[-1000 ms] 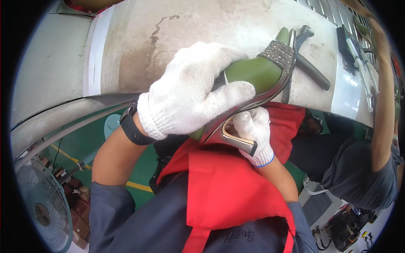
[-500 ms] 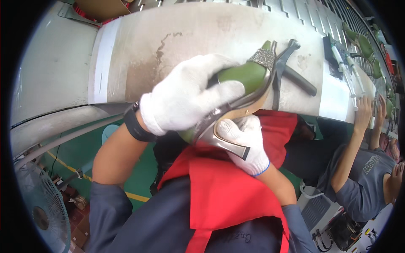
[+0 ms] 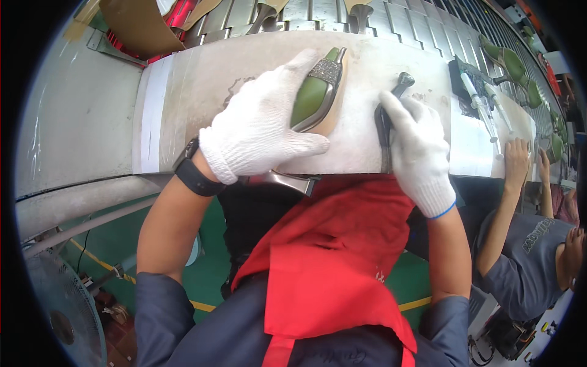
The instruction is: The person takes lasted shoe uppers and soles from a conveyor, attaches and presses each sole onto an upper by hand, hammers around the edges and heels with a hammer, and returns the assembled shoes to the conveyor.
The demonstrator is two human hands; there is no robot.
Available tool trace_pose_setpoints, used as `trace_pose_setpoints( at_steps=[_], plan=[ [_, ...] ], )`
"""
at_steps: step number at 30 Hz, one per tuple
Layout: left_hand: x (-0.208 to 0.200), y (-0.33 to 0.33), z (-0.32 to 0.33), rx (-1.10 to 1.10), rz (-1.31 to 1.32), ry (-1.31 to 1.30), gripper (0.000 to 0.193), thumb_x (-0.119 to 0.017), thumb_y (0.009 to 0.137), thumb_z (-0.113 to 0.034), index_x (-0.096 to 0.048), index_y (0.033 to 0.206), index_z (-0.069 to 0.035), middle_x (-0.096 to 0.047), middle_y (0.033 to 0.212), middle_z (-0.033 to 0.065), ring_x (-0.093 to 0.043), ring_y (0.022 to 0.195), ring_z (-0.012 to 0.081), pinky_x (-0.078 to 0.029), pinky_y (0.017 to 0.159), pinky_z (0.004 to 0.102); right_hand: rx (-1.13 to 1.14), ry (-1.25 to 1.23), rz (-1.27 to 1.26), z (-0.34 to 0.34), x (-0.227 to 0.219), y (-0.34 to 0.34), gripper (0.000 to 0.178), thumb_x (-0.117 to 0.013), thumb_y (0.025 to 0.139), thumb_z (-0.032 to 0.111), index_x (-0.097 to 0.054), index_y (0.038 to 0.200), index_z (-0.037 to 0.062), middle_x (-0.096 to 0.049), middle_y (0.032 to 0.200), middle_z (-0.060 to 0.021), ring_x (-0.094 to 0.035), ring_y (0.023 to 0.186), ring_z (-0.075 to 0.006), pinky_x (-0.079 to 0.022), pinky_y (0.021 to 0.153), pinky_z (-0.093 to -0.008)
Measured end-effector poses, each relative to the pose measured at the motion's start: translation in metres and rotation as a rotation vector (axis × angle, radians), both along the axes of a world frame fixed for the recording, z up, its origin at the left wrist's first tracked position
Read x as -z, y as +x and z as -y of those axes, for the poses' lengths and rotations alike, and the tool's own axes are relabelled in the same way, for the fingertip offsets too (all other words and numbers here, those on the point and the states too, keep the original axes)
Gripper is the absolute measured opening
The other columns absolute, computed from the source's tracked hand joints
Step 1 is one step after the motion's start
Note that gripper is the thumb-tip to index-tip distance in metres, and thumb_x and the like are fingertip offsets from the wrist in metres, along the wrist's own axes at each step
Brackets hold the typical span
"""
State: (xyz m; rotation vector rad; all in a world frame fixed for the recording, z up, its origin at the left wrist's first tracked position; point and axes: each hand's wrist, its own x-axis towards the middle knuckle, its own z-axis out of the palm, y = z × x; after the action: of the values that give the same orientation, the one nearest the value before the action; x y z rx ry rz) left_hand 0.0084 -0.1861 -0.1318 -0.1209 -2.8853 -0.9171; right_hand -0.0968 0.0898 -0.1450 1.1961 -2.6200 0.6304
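A green high-heeled shoe [image 3: 310,101] lies on its side at the bench's near edge, its glittery band and toe pointing away from me. Its silvery heel sticks out past the edge, below my left hand [image 3: 263,122]. That white-gloved hand holds the shoe from the left, thumb stretched across the lower part, where the glove hides the shoe's middle. To the right, my gloved right hand [image 3: 419,134] is closed over a dark metal tool [image 3: 383,131], which looks like pincers with a rounded head. The fingers cover its other handle.
A slatted metal conveyor [image 3: 318,15] with shoe parts runs along the bench's far side. At right lie syringe-like tubes [image 3: 480,104] on a white sheet, near a co-worker's hands [image 3: 518,160]. A fan [image 3: 64,312] stands at lower left.
The shoe has gone from above my lap up and away onto the bench in my left hand. My right hand has let go of the shoe and moved right onto the dark tool.
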Motion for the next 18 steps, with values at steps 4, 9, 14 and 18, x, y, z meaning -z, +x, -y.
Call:
trace_pose_setpoints(
  at_steps=[4,9,14,18],
  plan=[
    [-0.007,-0.011,-0.003,0.043,0.042,0.05,0.106,-0.089,0.078,-0.022,-0.038,0.168,0.002,-0.058,0.156,0.0299,-0.061,0.141,0.0434,-0.048,0.12,0.0443,-0.009,-0.04,0.151,0.004,0.002,-0.001,0.046,-0.072,0.088,-0.002,-0.073,0.133,0.0054,-0.075,0.117,-0.019,-0.071,0.11,-0.0416,-0.057,0.101,-0.0453],
    [-0.01,-0.015,-0.004,0.128,0.035,0.069,0.108,-0.089,0.075,-0.016,-0.039,0.169,-0.001,-0.06,0.155,0.0273,-0.061,0.141,0.0437,-0.048,0.12,0.0454,0.172,-0.638,1.109,0.016,-0.034,0.026,0.034,-0.059,0.114,0.02,-0.066,0.137,-0.0047,-0.075,0.125,-0.0123,-0.073,0.117,-0.0216,-0.06,0.101,-0.0359],
    [-0.014,-0.021,-0.006,0.155,0.104,0.061,0.109,-0.089,0.073,-0.013,-0.04,0.169,-0.001,-0.061,0.155,0.0256,-0.062,0.139,0.0436,-0.049,0.119,0.0453,0.242,-1.216,1.423,0.046,-0.003,0.046,0.041,-0.051,0.116,0.021,-0.059,0.143,-0.0086,-0.067,0.142,-0.0237,-0.064,0.136,-0.034,-0.05,0.119,-0.0541],
    [-0.013,-0.024,-0.005,0.18,0.124,0.016,0.108,-0.09,0.072,-0.011,-0.042,0.167,0.002,-0.064,0.149,0.0253,-0.066,0.132,0.0433,-0.051,0.114,0.0462,0.347,-1.139,1.376,0.048,0.0,0.045,0.044,-0.051,0.114,0.022,-0.06,0.142,-0.0108,-0.07,0.138,-0.025,-0.067,0.131,-0.0347,-0.051,0.117,-0.0494]
  ],
)
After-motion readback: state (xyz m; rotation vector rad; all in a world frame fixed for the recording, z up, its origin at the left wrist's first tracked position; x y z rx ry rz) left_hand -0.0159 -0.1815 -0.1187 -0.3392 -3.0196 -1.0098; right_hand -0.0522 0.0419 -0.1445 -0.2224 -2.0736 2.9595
